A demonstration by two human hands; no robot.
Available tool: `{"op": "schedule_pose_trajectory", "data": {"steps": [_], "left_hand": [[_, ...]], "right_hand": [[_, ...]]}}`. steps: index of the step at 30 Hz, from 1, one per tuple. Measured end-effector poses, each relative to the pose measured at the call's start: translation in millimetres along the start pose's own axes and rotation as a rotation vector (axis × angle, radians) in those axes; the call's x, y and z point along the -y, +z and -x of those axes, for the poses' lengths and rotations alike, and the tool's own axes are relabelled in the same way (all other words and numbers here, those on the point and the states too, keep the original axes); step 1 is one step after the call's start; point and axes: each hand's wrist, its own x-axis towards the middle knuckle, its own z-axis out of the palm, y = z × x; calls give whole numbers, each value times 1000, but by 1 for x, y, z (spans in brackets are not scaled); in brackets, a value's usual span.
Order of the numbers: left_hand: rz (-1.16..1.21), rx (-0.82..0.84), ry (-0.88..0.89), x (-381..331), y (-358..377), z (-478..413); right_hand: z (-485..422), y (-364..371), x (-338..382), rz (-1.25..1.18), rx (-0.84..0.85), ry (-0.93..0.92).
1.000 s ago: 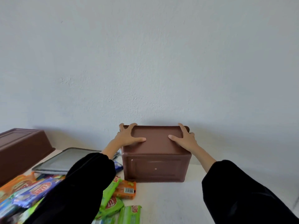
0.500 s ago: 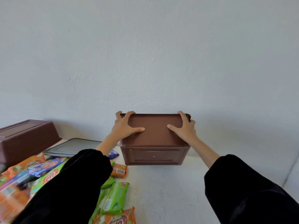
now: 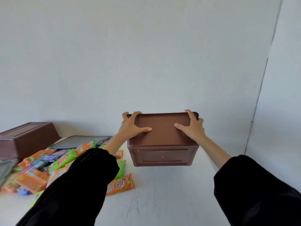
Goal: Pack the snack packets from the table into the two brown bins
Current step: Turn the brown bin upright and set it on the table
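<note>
Bin [image 3: 162,141], brown, held upside down in both hands, its flat base facing up and its near wall toward the camera. It appears raised above the white table [image 3: 162,198], close to the wall [image 3: 146,54] behind. Left hand [image 3: 132,127] grips the left edge, fingers hooked over the far corner, thumb lying flat on the base. Right hand [image 3: 191,128] grips the right edge the same way, fingers curled over the far right corner, thumb pressed on the base. Both forearms are bare below black sleeves [image 3: 78,185]. Second bin [image 3: 27,139], also brown and inverted, rests at the far left of the table, well apart from the held one. Grey lid [image 3: 79,141] lies flat between the two bins; a second grey piece shows at the left frame edge, partly cut off. Packets [image 3: 53,163], orange, green and blue, lie heaped on the table left of the held bin, partly hidden by the left sleeve. One orange packet [image 3: 120,184] lies apart at the heap's near right edge.
</note>
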Motion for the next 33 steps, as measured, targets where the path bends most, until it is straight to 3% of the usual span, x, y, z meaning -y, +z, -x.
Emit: {"op": "schedule_pose_trajectory", "data": {"steps": [7,16,21,24,26,28,33], "left_hand": [[22,57,3,-19,6,64],[95,-24,43,-29,40,106],[-171,-214,-112,-36,52,122],[-276,-263,-207,-34,39,124],[-301,-201,-256,-35,29,121],[-286,-102,-282,-33,18,117],[-265,340,-259,-29,23,135]], "right_hand": [[68,-23,-20,-10,-6,62],[105,-40,-57,-25,-21,-2],[118,-44,-70,-8,-63,-11],[123,-43,-73,133,-162,54],[124,-48,-75,230,-203,79],[122,-59,-76,194,-135,128],[114,-65,-85,88,319,193]]}}
